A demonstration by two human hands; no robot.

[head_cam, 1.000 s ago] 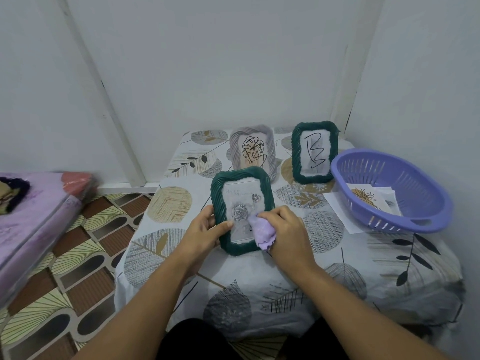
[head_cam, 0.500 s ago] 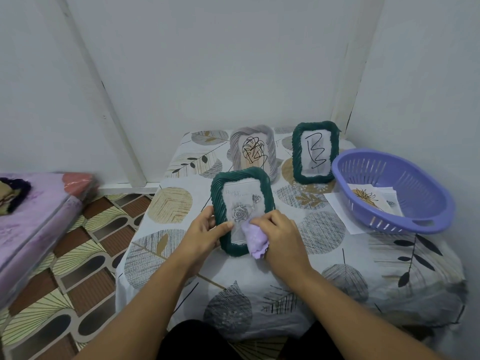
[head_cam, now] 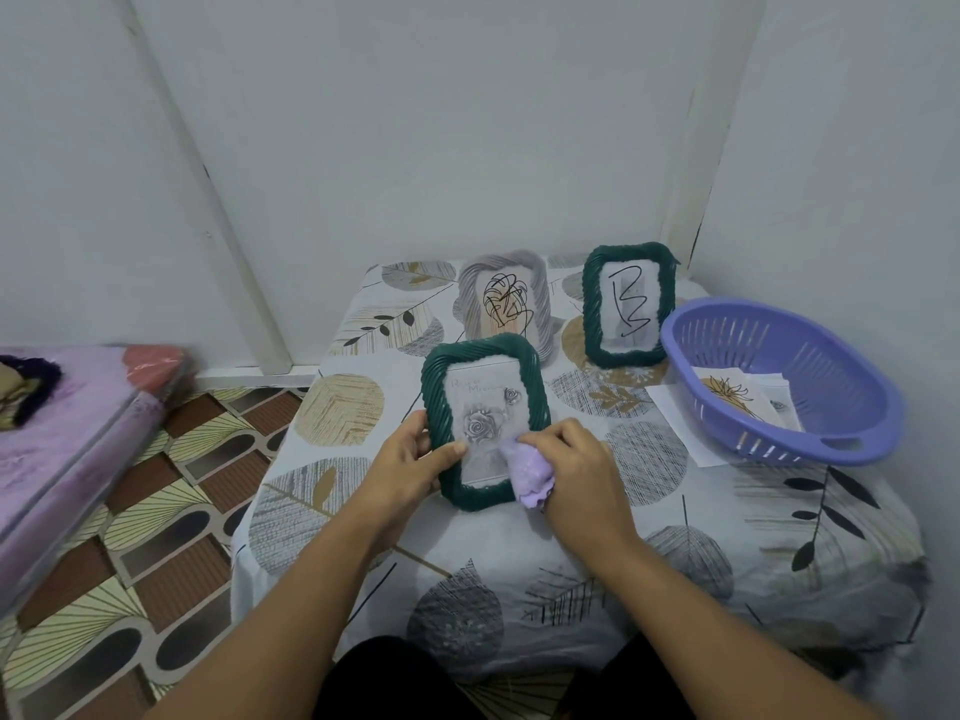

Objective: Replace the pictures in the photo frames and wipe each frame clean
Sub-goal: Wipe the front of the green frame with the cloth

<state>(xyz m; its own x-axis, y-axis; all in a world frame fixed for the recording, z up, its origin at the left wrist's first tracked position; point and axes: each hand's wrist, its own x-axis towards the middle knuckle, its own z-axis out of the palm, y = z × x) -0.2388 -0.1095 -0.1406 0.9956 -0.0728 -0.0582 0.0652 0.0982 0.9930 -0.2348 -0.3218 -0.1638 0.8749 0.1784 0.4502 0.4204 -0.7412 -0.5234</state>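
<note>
A green woven photo frame (head_cam: 480, 356) with a grey rose picture stands upright at the table's middle. My left hand (head_cam: 415, 467) grips its left edge, thumb across the glass. My right hand (head_cam: 576, 472) holds a bunched lilac cloth (head_cam: 527, 475) against the lower right of the glass. Behind it stand a grey frame (head_cam: 501, 304) with a black scribble and a second green frame (head_cam: 628, 304) with a black squiggle.
A purple slotted basket (head_cam: 779, 387) at the right holds several paper pictures, with a white sheet (head_cam: 675, 407) under it. The table wears a leaf-print cloth (head_cam: 675, 537) and sits in a wall corner. A pink mattress (head_cam: 67, 433) lies on the patterned floor at left.
My right hand with the cloth slid left across the lower glass, then back a little to the right. The frame stays upright in my left hand.
</note>
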